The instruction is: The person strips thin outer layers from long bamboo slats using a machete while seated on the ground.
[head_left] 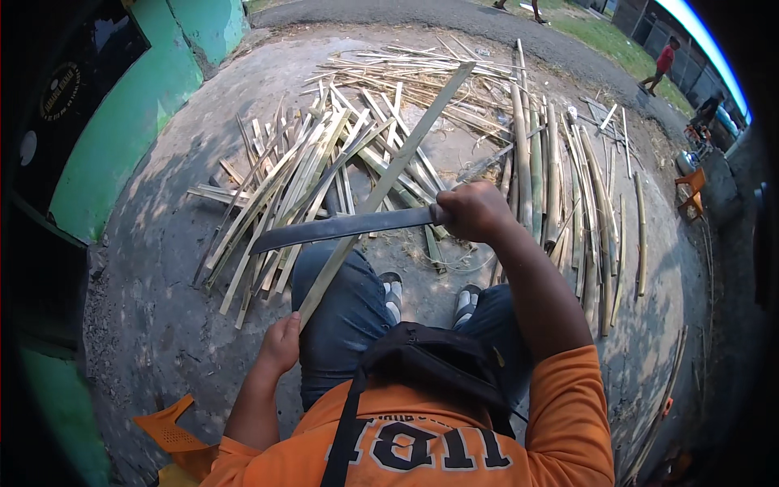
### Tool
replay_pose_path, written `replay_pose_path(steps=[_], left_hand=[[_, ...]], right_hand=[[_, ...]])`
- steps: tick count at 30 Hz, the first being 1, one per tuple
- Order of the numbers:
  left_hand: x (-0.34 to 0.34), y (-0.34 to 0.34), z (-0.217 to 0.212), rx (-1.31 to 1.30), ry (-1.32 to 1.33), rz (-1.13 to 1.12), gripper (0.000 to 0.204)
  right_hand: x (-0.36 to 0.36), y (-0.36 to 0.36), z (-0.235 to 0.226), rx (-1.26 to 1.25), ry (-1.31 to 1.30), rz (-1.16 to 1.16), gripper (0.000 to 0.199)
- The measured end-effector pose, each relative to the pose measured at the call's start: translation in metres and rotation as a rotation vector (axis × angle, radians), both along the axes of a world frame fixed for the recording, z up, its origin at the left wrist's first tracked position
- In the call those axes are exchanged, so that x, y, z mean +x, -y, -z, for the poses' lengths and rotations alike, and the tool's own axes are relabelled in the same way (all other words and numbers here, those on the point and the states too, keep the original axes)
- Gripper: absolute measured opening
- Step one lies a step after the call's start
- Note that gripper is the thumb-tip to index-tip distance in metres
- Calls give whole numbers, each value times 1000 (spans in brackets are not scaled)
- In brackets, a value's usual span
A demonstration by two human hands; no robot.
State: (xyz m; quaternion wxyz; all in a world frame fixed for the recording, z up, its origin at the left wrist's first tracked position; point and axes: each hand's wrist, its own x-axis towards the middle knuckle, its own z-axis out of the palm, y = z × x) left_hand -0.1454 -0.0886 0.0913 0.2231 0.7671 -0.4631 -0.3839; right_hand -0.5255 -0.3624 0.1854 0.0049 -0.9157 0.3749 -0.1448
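Observation:
My right hand [476,211] is closed round the handle of a machete [341,226], its long dark blade pointing left. The blade lies across a long, flat bamboo strip [406,152], over my left thigh. Near the strip's lower end, my left hand [281,341] grips it. From there the strip slants up and away to the right, past a heap of split bamboo strips [280,213] on the ground ahead. Whether the blade's edge bites into the strip cannot be made out.
Bamboo poles [535,174] lie at the right, with thin slivers [389,65] scattered farther off. A green wall [122,134] stands left. An orange plastic chair [174,430] is at lower left, another orange chair [691,191] far right. A person in red [665,63] walks in the distance.

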Motion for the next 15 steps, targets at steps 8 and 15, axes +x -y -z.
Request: replay_pose_path(steps=[8,15], left_hand=[[-15,6,-22,-13,57,25,59],[-10,2,-4,-68,9,-44,57]], right_hand=[[-47,63,42,197,231,338,24],[-30,45,38,52,311,155,23]])
